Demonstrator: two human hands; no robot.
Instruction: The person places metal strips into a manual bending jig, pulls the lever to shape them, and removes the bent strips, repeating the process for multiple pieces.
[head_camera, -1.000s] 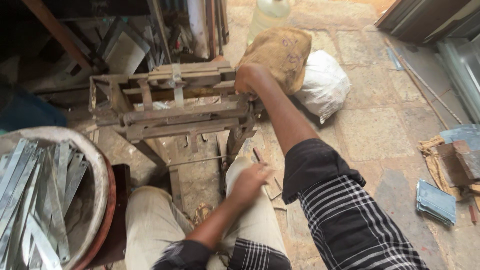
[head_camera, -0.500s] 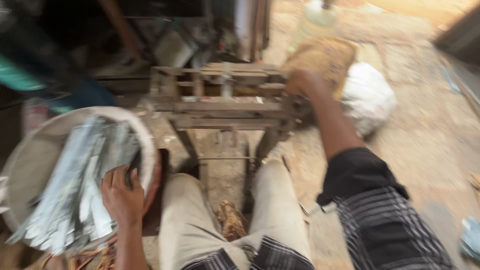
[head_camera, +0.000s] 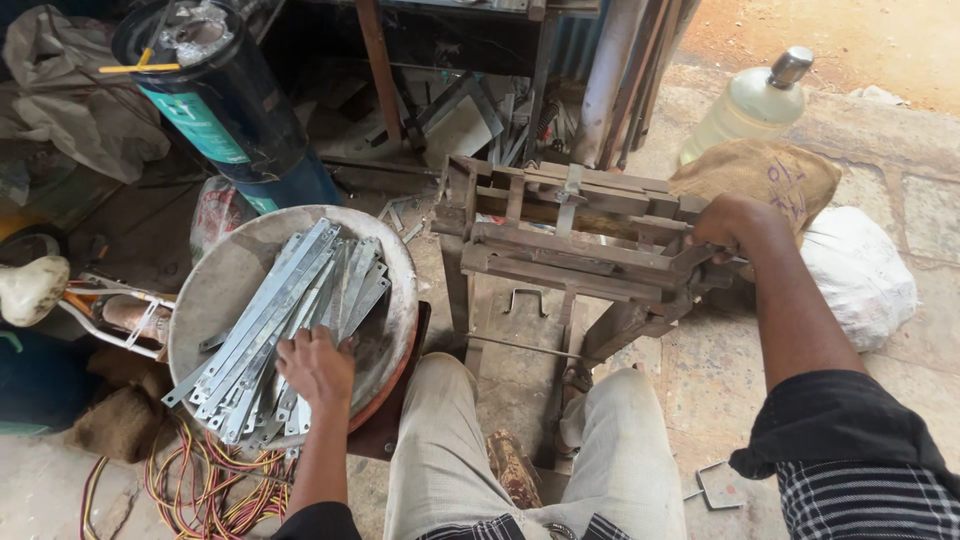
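My left hand (head_camera: 316, 366) rests on a pile of flat metal strips (head_camera: 280, 320) lying in a round metal pan (head_camera: 220, 290) at my left knee; its fingers curl over the strips' near ends. My right hand (head_camera: 722, 222) is stretched out and closed around the handle at the right end of a rusty metal press (head_camera: 570, 250) standing in front of my legs. Whether a strip sits in the press cannot be told.
A dark cylinder (head_camera: 215, 100) stands behind the pan. A pale plastic bottle (head_camera: 745, 105), a burlap sack (head_camera: 770, 175) and a white bag (head_camera: 855, 275) lie to the right of the press. Coloured wires (head_camera: 200, 490) lie on the floor at lower left.
My left hand moved from my lap over to the pan and now lies on the strips. My view swung left. My right hand stays on the press handle.
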